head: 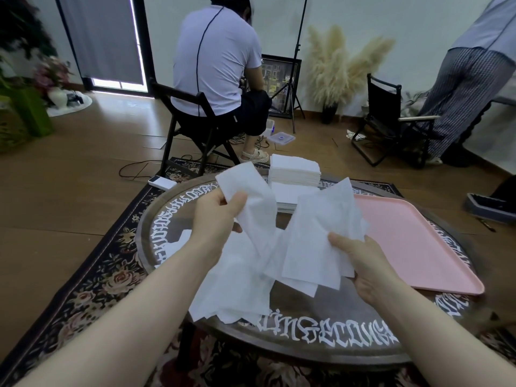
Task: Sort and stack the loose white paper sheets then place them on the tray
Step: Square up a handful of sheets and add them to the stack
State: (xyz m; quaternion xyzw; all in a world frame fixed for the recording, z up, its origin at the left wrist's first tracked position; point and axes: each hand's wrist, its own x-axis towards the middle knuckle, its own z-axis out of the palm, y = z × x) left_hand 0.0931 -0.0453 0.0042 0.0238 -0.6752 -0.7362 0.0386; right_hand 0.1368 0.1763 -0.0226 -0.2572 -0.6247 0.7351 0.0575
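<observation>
My left hand point(216, 216) pinches one white paper sheet point(248, 191) between thumb and fingers and holds it up above the round table point(321, 339). My right hand point(365, 263) grips a small bunch of white sheets point(315, 241) from beneath, thumb on top. Under both hands a loose pile of white sheets point(237, 286) lies spread on the glass. A neat tall stack of sheets point(294, 170) stands at the table's far side. The pink tray point(413, 241) lies on the right part of the table with nothing on it.
A person sits on a folding chair point(192, 121) just beyond the table, back turned. Another person stands at the far right beside a black chair point(391, 121). A white device point(162, 182) lies on the patterned rug at the table's far left. White lettering rings the tabletop.
</observation>
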